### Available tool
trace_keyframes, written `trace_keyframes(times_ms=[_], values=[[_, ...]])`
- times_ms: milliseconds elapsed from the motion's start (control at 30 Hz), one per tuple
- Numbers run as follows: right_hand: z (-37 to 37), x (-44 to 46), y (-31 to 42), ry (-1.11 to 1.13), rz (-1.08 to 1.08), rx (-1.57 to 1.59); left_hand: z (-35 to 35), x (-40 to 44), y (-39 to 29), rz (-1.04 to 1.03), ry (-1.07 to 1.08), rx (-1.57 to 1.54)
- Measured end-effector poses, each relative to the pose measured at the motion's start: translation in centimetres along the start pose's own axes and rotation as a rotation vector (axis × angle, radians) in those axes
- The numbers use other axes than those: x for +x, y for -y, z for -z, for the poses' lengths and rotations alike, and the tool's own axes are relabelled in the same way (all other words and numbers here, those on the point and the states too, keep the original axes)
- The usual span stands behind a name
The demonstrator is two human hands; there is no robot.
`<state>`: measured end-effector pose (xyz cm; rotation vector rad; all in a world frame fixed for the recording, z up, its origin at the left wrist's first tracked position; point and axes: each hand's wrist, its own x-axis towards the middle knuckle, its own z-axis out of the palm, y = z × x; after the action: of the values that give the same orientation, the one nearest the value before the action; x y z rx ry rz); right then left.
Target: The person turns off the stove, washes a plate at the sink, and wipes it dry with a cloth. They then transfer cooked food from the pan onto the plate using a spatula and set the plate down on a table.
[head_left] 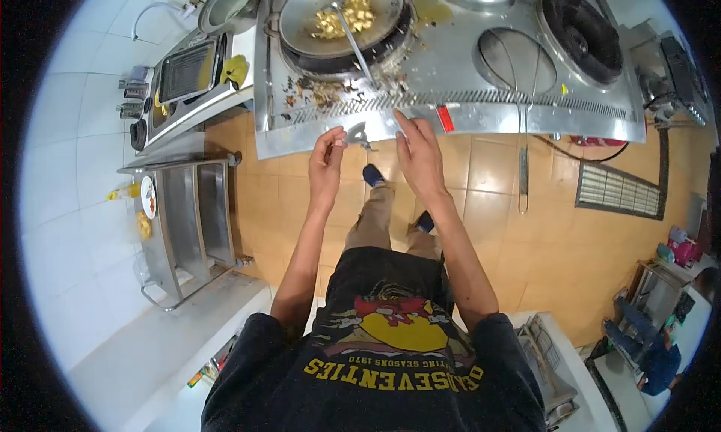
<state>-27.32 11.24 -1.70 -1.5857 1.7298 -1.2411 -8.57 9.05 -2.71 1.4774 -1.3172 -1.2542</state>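
Note:
My left hand [326, 165] is in front of the metal stove's front edge, its fingers curled in toward the thumb. Whatever may be between those fingertips is too small to make out. To its right, my right hand [422, 158] hovers by the same edge with the index finger stretched out, holding nothing I can see. A small metal fitting [362, 136] shows at the edge between the hands. Beyond them, a wok [300, 38] sits on a burner with pale yellow chunks of food [345, 18] in it. A long-handled metal utensil [351, 42] rests in the wok, its handle pointing toward me.
Food scraps [323, 94] litter the stove top [451, 79]. A red object [445, 119] lies near its edge. A wire-handled strainer [518, 64] overhangs the front. Left are a black tray [188, 70] and metal cart [188, 207]; a person [653, 357] is far right.

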Motion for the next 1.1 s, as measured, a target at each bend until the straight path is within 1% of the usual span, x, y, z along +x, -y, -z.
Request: trace_keyframes(times_ms=[100, 233, 367, 467, 533, 667, 767, 800, 900, 1033, 1100], values=[[0.6, -2.8, -0.9, -0.019, 0.023, 0.009, -2.0, -2.2, -0.1, 0.019, -0.025, -0.027], [0.6, -6.1, -3.2, -0.024, -0.049, 0.052, -3.5, -3.9, 2.0, 0.032, -0.001, -0.010], [-0.2, -8.5, -5.8, -0.030, -0.163, 0.083, -4.5, -4.7, 2.1, 0.071, 0.004, 0.065], [-2.1, -9.8, -9.4, -0.083, -0.263, 0.101, -4.7, -4.2, 4.4, 0.026, 0.044, 0.087], [-3.9, -10.0, -12.1, -0.149, -0.326, 0.098, -5.0, -3.9, 5.3, 0.032, 0.071, 0.127], [-8.0, -9.4, -17.2, -0.197, -0.446, 0.124, -5.5, -3.3, 6.2, 0.018, 0.087, 0.192], [-10.7, -8.6, -20.0, -0.308, -0.441, 0.124, -6.0, -2.7, 6.5, 0.009, 0.056, 0.205], [-11.3, -8.2, -20.8, -0.333, -0.404, 0.119, -6.1, -2.7, 6.5, 0.002, 0.056, 0.209], [-12.6, -7.6, -22.1, -0.280, -0.535, 0.236, -6.5, -1.9, 6.7, -0.017, 0.054, 0.199], [-13.4, -7.0, -23.0, -0.254, -0.558, 0.394, -6.9, -1.2, 7.2, -0.020, 0.048, 0.182], [-13.9, -6.6, -23.4, -0.285, -0.547, 0.426, -7.1, -0.9, 7.3, -0.024, 0.044, 0.184]])
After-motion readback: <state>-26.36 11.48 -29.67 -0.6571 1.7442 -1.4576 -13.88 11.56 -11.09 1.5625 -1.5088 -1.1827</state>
